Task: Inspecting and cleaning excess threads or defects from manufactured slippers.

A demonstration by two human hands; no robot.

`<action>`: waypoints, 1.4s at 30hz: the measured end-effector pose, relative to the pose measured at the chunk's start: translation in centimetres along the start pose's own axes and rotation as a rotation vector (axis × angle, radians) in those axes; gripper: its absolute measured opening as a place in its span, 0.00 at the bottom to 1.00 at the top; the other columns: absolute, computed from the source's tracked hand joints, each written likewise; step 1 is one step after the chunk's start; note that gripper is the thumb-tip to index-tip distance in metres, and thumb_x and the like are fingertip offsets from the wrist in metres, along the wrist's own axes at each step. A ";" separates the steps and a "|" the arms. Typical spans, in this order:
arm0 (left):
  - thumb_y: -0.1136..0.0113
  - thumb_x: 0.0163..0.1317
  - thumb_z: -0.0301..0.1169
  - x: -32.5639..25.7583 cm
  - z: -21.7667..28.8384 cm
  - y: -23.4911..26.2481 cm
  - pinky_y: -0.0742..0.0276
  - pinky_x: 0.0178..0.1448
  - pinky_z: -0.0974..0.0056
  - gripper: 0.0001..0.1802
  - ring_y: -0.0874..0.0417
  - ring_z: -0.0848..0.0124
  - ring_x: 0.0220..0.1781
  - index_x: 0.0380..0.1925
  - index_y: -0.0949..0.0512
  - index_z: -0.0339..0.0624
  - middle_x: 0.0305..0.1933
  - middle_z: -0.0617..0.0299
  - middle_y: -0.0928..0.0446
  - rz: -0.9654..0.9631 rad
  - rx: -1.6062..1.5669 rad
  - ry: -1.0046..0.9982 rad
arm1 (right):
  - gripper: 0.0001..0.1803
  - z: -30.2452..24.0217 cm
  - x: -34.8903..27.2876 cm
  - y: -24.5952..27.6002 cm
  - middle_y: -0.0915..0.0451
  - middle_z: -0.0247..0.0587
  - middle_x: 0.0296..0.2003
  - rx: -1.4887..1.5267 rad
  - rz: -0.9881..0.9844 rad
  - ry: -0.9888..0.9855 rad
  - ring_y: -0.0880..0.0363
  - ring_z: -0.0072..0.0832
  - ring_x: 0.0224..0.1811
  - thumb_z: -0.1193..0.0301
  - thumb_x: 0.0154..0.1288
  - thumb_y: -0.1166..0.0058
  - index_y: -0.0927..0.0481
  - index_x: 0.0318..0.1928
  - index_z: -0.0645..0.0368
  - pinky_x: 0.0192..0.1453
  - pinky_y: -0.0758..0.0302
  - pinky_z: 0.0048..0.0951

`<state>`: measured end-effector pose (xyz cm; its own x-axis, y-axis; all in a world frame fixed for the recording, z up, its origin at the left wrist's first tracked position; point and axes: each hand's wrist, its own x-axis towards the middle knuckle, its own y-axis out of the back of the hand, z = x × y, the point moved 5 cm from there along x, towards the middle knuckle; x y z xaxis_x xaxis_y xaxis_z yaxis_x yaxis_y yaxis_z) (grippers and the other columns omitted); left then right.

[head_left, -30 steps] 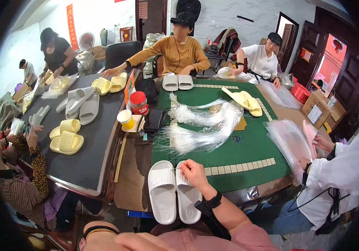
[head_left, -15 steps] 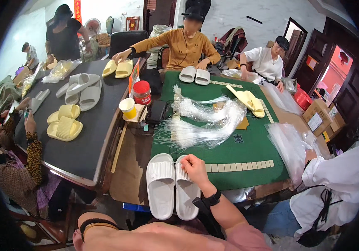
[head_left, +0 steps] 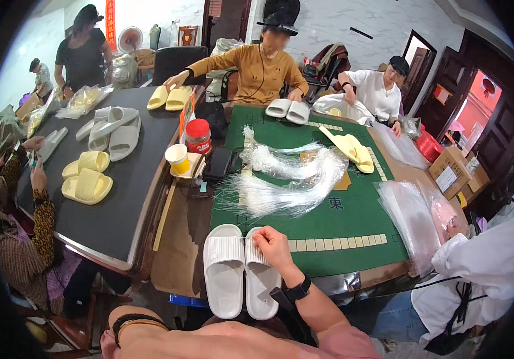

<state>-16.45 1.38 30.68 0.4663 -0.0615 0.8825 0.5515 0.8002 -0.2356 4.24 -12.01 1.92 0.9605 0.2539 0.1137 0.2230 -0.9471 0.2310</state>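
Observation:
A pair of white slide slippers, the left slipper (head_left: 225, 293) and the right slipper (head_left: 263, 296), lies side by side at the table's near edge, heels toward me. My right hand (head_left: 273, 246) is closed in a pinch over the right slipper's ribbed strap. A thin clear strand seems to run from its fingertips toward the left slipper's strap. Low at the left, my left hand (head_left: 124, 316) shows beyond dark and brown wrist bands, away from the slippers; its fingers are hidden. Beyond the slippers lie bundles of clear plastic strands (head_left: 293, 185) on the green mat (head_left: 257, 224).
A yellow pair of slippers (head_left: 353, 149) lies on the mat's far right. Clear plastic bags (head_left: 409, 215) spread along the right side. A yellow cup (head_left: 178, 159) and a red-lidded jar (head_left: 198, 136) stand left. Co-workers sit around; the dark table (head_left: 143, 197) holds more slippers.
The view has shifted slightly. My right hand keeps its pinch at the right slipper's strap. At the right, a co-worker in white has raised one hand with white material.

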 end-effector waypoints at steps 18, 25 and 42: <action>0.45 0.63 0.26 -5.9 -14.9 13.6 0.27 0.54 0.62 0.08 0.21 0.62 0.49 0.41 0.26 0.35 0.52 0.51 0.23 0.060 0.755 0.635 | 0.08 0.1 0.1 0.1 0.20 0.37 0.21 -0.077 0.029 0.037 0.24 0.20 0.24 0.70 0.64 0.46 0.21 0.32 0.62 0.29 0.27 0.26; 0.43 0.62 0.31 -14.9 -23.6 16.8 0.23 0.44 0.59 0.12 0.16 0.58 0.40 0.44 0.22 0.38 0.37 0.50 0.18 -0.065 1.030 1.017 | 0.09 -0.6 0.0 0.5 0.21 0.35 0.22 -0.074 0.100 0.113 0.27 0.17 0.23 0.69 0.66 0.46 0.20 0.34 0.64 0.27 0.29 0.25; 0.43 0.64 0.28 -16.2 -23.5 17.9 0.24 0.36 0.69 0.08 0.18 0.75 0.30 0.36 0.19 0.34 0.28 0.60 0.18 0.177 0.920 0.990 | 0.17 1.2 0.1 0.2 0.18 0.42 0.44 0.252 0.039 0.134 0.19 0.23 0.45 0.84 0.65 0.56 0.25 0.54 0.67 0.47 0.22 0.23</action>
<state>2.07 2.69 2.58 0.9930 -0.0041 0.1181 -0.0418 0.9227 0.3833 4.58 -12.37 0.82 0.9423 0.2241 0.2488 0.2367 -0.9714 -0.0213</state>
